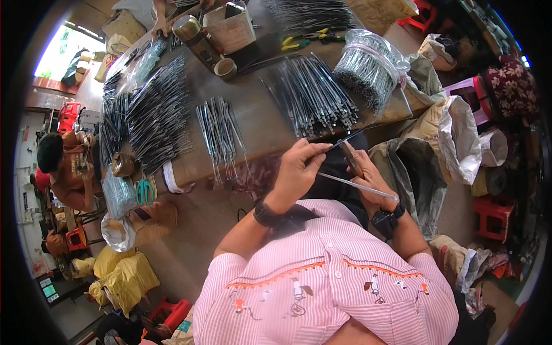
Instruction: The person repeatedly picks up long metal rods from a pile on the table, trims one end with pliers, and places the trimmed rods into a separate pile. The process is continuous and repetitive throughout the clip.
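While the left hand (300,171) pinches a dark rod (348,138) at two o'clock, the right hand (370,172) grips a brown piece (352,162); rod piles (160,115) on the bench (257,135) at ten and one suggest work midway.

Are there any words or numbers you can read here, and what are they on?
White container: faint marks, too blurred to read.
Screen at lower left: too small to read.
Brown shirt at far left: marks too small to read.
Pale strip by the right hand: no writing I can see.
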Demonstrator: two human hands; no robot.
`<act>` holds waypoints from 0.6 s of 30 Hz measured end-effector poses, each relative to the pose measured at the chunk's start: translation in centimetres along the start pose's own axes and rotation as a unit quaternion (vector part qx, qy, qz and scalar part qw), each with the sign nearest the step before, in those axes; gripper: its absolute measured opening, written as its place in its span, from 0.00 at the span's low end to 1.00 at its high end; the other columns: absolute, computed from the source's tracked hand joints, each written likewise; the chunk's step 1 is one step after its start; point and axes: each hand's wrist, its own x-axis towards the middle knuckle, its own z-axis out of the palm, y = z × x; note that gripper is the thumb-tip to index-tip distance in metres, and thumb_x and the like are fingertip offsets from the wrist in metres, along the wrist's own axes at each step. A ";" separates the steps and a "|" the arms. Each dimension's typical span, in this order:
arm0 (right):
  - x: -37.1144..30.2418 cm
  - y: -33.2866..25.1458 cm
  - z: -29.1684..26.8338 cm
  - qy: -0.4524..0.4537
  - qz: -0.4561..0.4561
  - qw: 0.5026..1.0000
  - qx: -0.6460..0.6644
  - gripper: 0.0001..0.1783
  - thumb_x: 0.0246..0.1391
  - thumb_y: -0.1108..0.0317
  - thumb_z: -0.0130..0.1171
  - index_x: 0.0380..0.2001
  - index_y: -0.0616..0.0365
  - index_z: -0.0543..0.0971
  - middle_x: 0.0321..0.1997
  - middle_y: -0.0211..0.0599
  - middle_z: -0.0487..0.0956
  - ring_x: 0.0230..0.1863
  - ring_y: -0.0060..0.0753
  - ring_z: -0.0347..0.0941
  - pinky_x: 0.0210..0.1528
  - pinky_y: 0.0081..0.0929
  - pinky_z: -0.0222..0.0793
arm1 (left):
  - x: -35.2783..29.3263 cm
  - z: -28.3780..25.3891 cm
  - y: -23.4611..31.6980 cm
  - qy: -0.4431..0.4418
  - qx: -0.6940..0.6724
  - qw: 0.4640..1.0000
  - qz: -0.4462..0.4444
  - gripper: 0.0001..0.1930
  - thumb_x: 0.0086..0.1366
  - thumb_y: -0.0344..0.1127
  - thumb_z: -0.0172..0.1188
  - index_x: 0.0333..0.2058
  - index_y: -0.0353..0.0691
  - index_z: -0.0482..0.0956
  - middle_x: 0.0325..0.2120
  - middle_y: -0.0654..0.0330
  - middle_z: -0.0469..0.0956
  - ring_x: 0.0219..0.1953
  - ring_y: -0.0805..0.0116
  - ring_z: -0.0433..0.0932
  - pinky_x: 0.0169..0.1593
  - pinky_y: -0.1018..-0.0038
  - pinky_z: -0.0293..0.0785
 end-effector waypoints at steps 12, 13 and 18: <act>0.1 -1.4 -0.3 0.088 -0.041 0.992 -0.079 0.31 0.43 0.79 0.52 0.56 0.57 0.71 0.31 0.46 0.74 0.29 0.42 0.72 0.36 0.30 0.70 | -0.2 0.4 -0.5 0.002 -0.023 1.000 -0.016 0.11 0.60 0.22 0.58 0.42 0.36 0.81 0.25 0.60 0.71 0.29 0.72 0.70 0.34 0.78 0.66; 0.0 -1.5 -0.3 0.093 -0.032 0.992 -0.084 0.28 0.44 0.79 0.52 0.53 0.58 0.73 0.31 0.47 0.76 0.29 0.44 0.73 0.36 0.32 0.71 | -0.2 0.5 -0.5 0.001 -0.019 1.000 -0.015 0.11 0.60 0.23 0.58 0.42 0.36 0.81 0.25 0.60 0.71 0.29 0.72 0.70 0.35 0.78 0.66; 0.2 -1.5 -0.1 0.110 -0.032 0.990 -0.077 0.22 0.46 0.78 0.52 0.48 0.61 0.76 0.32 0.52 0.78 0.31 0.49 0.76 0.35 0.35 0.71 | -0.1 0.4 0.1 -0.015 -0.014 0.999 -0.040 0.12 0.60 0.26 0.60 0.44 0.35 0.80 0.28 0.59 0.71 0.30 0.71 0.71 0.35 0.77 0.67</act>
